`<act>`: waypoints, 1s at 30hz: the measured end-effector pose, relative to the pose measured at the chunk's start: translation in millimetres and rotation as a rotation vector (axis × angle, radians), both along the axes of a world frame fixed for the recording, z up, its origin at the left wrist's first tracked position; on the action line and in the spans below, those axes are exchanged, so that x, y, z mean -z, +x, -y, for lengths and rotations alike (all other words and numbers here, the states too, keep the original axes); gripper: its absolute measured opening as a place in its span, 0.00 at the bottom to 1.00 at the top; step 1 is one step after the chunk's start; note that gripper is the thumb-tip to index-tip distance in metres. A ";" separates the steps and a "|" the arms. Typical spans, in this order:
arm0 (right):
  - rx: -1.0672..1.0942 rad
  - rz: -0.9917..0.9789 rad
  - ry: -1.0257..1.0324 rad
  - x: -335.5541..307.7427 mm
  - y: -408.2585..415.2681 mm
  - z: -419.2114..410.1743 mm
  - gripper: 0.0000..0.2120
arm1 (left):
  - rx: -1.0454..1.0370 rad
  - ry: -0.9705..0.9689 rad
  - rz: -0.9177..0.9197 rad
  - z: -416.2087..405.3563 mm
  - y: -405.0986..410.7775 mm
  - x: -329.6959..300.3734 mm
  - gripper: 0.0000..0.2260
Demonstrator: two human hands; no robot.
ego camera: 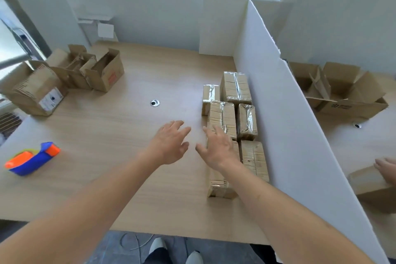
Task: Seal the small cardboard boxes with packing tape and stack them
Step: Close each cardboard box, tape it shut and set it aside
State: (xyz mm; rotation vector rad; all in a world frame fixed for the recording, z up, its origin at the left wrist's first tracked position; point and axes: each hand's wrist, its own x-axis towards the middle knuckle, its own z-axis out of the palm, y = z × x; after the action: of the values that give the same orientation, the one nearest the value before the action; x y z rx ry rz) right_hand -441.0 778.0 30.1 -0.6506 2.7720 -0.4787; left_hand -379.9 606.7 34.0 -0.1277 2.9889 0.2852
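Observation:
Several taped small cardboard boxes (235, 90) stand stacked in rows along the white divider on the right of the table. My right hand (216, 148) is spread flat, its fingers reaching over the left edge of a taped box (222, 117) in the stack; whether they touch it I cannot tell. My left hand (169, 143) hovers open over the bare tabletop just left of the stack, holding nothing. A blue and orange tape dispenser (32, 158) lies on the table at the front left, far from both hands. Several unsealed open boxes (102, 70) sit at the back left.
A white foam divider (285, 113) walls off the right side. Beyond it lie open cardboard boxes (342, 90) and another person's hand (385, 167) on a box (370, 184). A cable grommet (154, 103) sits mid-table. A labelled box (38, 92) stands at far left.

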 end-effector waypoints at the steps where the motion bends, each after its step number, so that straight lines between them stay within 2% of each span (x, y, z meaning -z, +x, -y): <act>1: -0.028 -0.007 -0.006 -8.3 -0.9 8.8 0.32 | -0.023 -0.002 -0.027 8.7 3.4 -8.3 0.25; 10: -0.233 -0.061 -0.052 -57.9 13.6 111.2 0.29 | -0.216 -0.001 -0.185 98.6 49.0 -59.1 0.25; 18: -0.340 -0.080 -0.036 -59.3 48.8 231.6 0.30 | -0.349 0.054 -0.165 209.0 92.3 -50.2 0.25; 30: -0.361 0.039 -0.027 -40.2 115.2 435.7 0.30 | -0.358 0.038 -0.097 414.1 154.6 -27.5 0.26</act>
State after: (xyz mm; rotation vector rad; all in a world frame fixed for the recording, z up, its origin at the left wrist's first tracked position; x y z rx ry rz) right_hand -325.7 342.3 70.3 -1.1065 2.5342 -0.4434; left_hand -225.3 192.6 61.5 -0.6654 3.0386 0.3945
